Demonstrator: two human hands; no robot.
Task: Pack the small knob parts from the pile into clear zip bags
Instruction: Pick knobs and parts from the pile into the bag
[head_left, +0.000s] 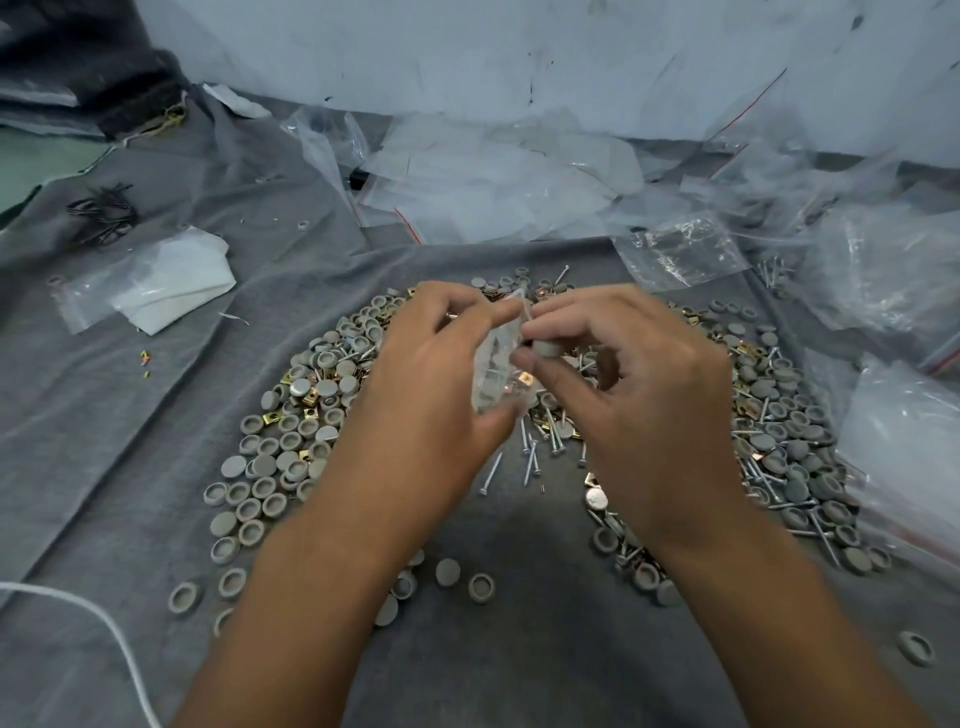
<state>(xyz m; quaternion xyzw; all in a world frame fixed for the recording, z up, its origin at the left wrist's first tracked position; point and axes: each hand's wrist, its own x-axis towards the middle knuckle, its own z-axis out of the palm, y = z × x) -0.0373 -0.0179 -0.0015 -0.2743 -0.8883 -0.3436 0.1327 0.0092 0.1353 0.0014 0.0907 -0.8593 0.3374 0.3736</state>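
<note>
I'm working over a grey cloth-covered counter (130, 395); largest first. A heap of empty clear zip bags with red seal strips (498, 176) lies along the far edge, more bags at the right edge. The pile of small grey round knob caps, brass square nuts and silver screws (306, 410) spreads in a ring across the counter's middle, thinning toward the near edge.

My left hand (431, 384) has its grip clamped on a small clear zip bag (498, 364), fingers at its top, thumb under its bottom, held upright above the pile's centre. It already has a few caps and a brass nut inside. My right hand (639, 384) pinches one grey knob cap (546, 347) between thumb and forefinger right at the bag's mouth; other fingers curled loosely.

Handling, my read: bag is thin, floppy, slick, so hold it by the stiffer seal strip and keep the mouth spread. Caps are light, rigid, smooth, so pinch across the rim. Screws are pointed and could puncture the film. Loose caps near the counter's front edge could roll.
</note>
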